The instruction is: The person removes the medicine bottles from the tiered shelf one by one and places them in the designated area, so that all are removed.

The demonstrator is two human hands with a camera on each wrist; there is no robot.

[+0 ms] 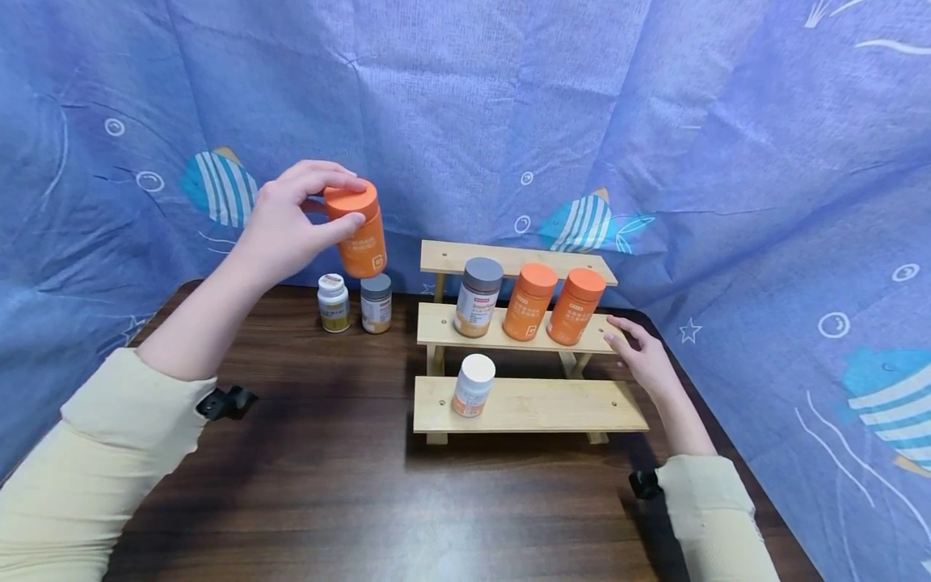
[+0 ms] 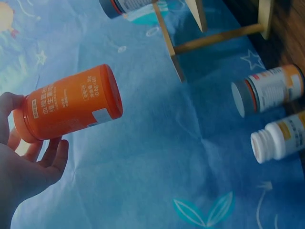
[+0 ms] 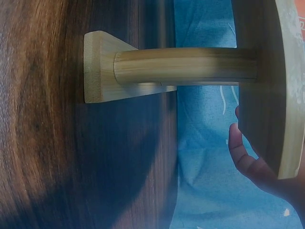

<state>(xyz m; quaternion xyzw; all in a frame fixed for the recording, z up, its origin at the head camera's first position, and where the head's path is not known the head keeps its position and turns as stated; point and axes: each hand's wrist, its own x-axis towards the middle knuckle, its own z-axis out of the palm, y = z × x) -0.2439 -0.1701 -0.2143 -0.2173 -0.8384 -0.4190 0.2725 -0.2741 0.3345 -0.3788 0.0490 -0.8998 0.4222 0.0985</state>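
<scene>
My left hand (image 1: 291, 214) grips an orange bottle (image 1: 364, 242) by its lid, fingers and thumb around the cap, holding it up above the table's back left. In the left wrist view the orange bottle (image 2: 71, 102) shows white print on its side. On the right, my right hand (image 1: 643, 356) is at the right end of the wooden three-step rack (image 1: 531, 404), its fingertips right at the middle shelf. In the right wrist view that shelf (image 3: 267, 95) partly hides the fingers (image 3: 236, 138), which are loosely bent.
A grey-lidded bottle (image 1: 476, 299) and two orange bottles (image 1: 528, 307) (image 1: 575, 311) stand on the middle shelf. One white bottle (image 1: 473, 388) is on the lowest shelf. Left of the rack stand a white bottle (image 1: 334, 305) and a grey-lidded one (image 1: 377, 307). Behind hangs a blue curtain (image 1: 451, 121).
</scene>
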